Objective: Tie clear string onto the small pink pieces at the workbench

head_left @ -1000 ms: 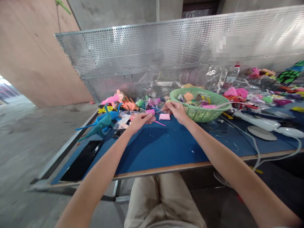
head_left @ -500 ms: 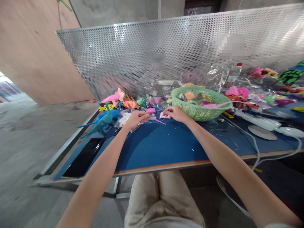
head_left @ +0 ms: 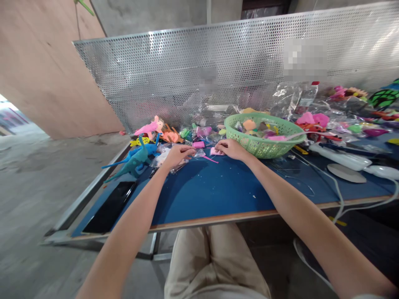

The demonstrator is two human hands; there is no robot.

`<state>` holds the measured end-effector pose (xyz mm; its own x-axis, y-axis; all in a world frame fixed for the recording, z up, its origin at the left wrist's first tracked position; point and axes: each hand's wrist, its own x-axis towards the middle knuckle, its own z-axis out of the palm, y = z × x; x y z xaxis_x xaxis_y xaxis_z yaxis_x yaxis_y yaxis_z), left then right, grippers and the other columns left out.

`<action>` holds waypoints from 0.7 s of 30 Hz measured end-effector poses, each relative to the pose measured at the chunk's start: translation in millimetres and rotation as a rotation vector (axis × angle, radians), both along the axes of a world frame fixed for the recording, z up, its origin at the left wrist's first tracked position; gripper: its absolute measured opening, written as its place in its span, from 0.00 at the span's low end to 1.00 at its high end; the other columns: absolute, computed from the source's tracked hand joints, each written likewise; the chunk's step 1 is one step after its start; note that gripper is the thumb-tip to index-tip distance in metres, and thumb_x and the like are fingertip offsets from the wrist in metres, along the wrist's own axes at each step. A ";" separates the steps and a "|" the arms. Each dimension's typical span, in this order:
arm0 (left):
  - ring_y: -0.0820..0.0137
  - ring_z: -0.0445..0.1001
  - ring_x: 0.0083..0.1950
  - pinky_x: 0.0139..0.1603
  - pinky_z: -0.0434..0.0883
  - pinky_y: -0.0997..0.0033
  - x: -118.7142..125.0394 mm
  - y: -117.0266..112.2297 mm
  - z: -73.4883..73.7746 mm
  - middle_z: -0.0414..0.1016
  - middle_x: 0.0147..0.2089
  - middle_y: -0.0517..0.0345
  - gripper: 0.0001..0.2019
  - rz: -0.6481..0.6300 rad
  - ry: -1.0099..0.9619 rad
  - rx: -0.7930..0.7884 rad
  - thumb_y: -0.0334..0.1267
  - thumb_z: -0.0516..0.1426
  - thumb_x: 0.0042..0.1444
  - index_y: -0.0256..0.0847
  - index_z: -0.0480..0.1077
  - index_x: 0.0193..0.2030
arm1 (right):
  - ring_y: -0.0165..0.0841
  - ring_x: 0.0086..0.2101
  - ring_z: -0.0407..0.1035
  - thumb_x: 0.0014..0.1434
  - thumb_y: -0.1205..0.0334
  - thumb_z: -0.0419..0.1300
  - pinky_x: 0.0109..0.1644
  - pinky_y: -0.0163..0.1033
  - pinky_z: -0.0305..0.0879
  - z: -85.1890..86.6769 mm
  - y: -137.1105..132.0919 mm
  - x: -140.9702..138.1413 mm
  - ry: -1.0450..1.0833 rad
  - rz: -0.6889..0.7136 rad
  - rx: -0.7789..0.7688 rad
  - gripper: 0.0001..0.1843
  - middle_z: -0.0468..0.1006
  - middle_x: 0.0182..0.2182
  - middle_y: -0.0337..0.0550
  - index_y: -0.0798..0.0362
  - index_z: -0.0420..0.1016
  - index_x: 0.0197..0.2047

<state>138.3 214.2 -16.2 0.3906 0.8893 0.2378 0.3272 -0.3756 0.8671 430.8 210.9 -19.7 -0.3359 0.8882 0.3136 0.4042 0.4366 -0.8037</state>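
My right hand (head_left: 230,148) rests on the blue table top (head_left: 218,187) with its fingers curled over a small pink block (head_left: 215,151), just left of the green basket (head_left: 264,145). My left hand (head_left: 178,154) lies a little to the left, fingers bent, pinching a clear plastic bag (head_left: 199,154) near a thin pink stick (head_left: 209,159). Another small pink piece (head_left: 198,144) lies just behind the two hands.
Teal and blue toy dinosaurs (head_left: 137,158), a pink one (head_left: 149,126) and an orange one (head_left: 171,136) lie at the far left. Bags of toys pile up at the right. A white tool with cable (head_left: 339,157) lies right of the basket. A perforated metal screen (head_left: 218,74) backs the table.
My right hand came down from beside the basket onto the pink block and has stayed there. My left hand shifted slightly left and took hold of the clear bag.
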 end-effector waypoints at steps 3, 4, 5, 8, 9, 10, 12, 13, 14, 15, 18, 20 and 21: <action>0.63 0.81 0.42 0.43 0.79 0.65 -4.4 2.8 3.0 0.84 0.43 0.50 0.19 0.002 0.067 0.065 0.52 0.62 0.57 0.38 0.81 0.44 | 0.34 0.29 0.76 0.63 0.51 0.61 0.36 0.39 0.72 -1.1 0.6 0.1 -0.010 -0.004 0.005 0.14 0.83 0.31 0.46 0.52 0.80 0.33; 0.63 0.81 0.41 0.43 0.78 0.66 -5.8 3.4 4.2 0.84 0.42 0.51 0.18 0.008 0.122 0.108 0.51 0.61 0.58 0.39 0.81 0.43 | 0.34 0.29 0.75 0.63 0.51 0.61 0.35 0.39 0.72 -1.2 0.5 -0.1 -0.011 -0.005 0.003 0.14 0.83 0.30 0.46 0.52 0.80 0.33; 0.64 0.81 0.40 0.43 0.77 0.67 -6.8 3.7 5.4 0.84 0.40 0.52 0.16 0.016 0.181 0.159 0.50 0.60 0.59 0.40 0.81 0.42 | 0.34 0.29 0.75 0.63 0.51 0.61 0.35 0.39 0.72 -1.2 0.2 -0.3 -0.013 -0.006 0.001 0.14 0.82 0.29 0.46 0.51 0.80 0.33; 0.65 0.81 0.39 0.44 0.75 0.68 -6.2 1.4 8.8 0.84 0.39 0.55 0.15 0.034 0.293 0.288 0.49 0.57 0.62 0.43 0.80 0.44 | 0.34 0.28 0.74 0.64 0.51 0.60 0.34 0.39 0.71 -0.3 -1.9 -1.5 -0.034 -0.004 0.006 0.14 0.82 0.28 0.45 0.52 0.80 0.33; 0.65 0.81 0.39 0.45 0.75 0.68 -4.6 -0.5 9.8 0.84 0.40 0.54 0.16 0.039 0.297 0.306 0.49 0.56 0.63 0.43 0.79 0.47 | 0.33 0.27 0.74 0.64 0.51 0.60 0.34 0.39 0.71 0.3 -2.9 -2.0 -0.047 -0.003 0.010 0.15 0.82 0.28 0.45 0.52 0.80 0.32; 0.65 0.80 0.39 0.45 0.74 0.68 -2.7 -2.7 10.6 0.83 0.40 0.54 0.17 0.049 0.289 0.314 0.48 0.56 0.63 0.42 0.78 0.52 | 0.33 0.27 0.74 0.64 0.51 0.60 0.34 0.39 0.71 1.0 -4.0 -2.4 -0.058 -0.002 0.012 0.15 0.81 0.27 0.45 0.52 0.79 0.32; 0.66 0.80 0.38 0.45 0.73 0.68 1.5 -7.1 12.1 0.83 0.41 0.53 0.20 0.061 0.284 0.329 0.45 0.56 0.63 0.41 0.74 0.58 | 0.34 0.27 0.74 0.65 0.51 0.59 0.34 0.39 0.70 3.1 -6.4 -3.2 -0.069 -0.003 0.011 0.16 0.82 0.28 0.45 0.52 0.79 0.32; 0.66 0.79 0.37 0.44 0.73 0.69 3.2 -9.0 12.8 0.82 0.40 0.53 0.20 0.068 0.289 0.343 0.45 0.57 0.63 0.41 0.74 0.59 | 0.34 0.27 0.74 0.65 0.50 0.59 0.33 0.39 0.70 4.4 -7.6 -3.3 -0.074 0.000 0.006 0.17 0.82 0.28 0.46 0.52 0.79 0.32; 0.67 0.78 0.36 0.43 0.72 0.69 4.5 -10.5 13.4 0.82 0.38 0.54 0.20 0.082 0.299 0.361 0.45 0.57 0.63 0.41 0.74 0.58 | 0.34 0.28 0.74 0.65 0.50 0.58 0.33 0.39 0.70 5.9 -8.8 -3.2 -0.082 0.007 -0.001 0.18 0.82 0.29 0.46 0.53 0.79 0.32; 0.67 0.77 0.35 0.43 0.71 0.69 5.3 -11.5 14.0 0.81 0.37 0.54 0.19 0.097 0.306 0.382 0.45 0.57 0.63 0.41 0.74 0.58 | 0.34 0.28 0.74 0.66 0.49 0.57 0.33 0.38 0.69 7.5 -10.0 -2.9 -0.095 0.021 -0.009 0.19 0.82 0.29 0.46 0.53 0.80 0.32; 0.68 0.74 0.33 0.41 0.69 0.70 5.8 -12.5 14.4 0.79 0.35 0.55 0.19 0.127 0.323 0.430 0.45 0.57 0.63 0.41 0.75 0.56 | 0.33 0.27 0.74 0.67 0.46 0.55 0.33 0.38 0.67 12.2 -13.2 -1.3 -0.165 0.068 -0.015 0.22 0.83 0.29 0.46 0.52 0.80 0.33; 0.69 0.72 0.32 0.39 0.68 0.70 5.8 -12.2 13.4 0.78 0.33 0.55 0.18 0.133 0.327 0.454 0.46 0.57 0.64 0.40 0.76 0.55 | 0.32 0.26 0.72 0.67 0.44 0.55 0.33 0.38 0.65 14.4 -14.7 -0.9 -0.226 0.071 0.013 0.23 0.83 0.28 0.44 0.52 0.81 0.32; 0.69 0.71 0.32 0.39 0.67 0.70 6.2 -12.0 12.4 0.78 0.33 0.55 0.18 0.135 0.326 0.464 0.47 0.57 0.64 0.40 0.77 0.54 | 0.32 0.25 0.71 0.66 0.44 0.55 0.33 0.38 0.64 15.0 -15.1 -1.2 -0.261 0.069 0.034 0.24 0.82 0.27 0.44 0.52 0.81 0.31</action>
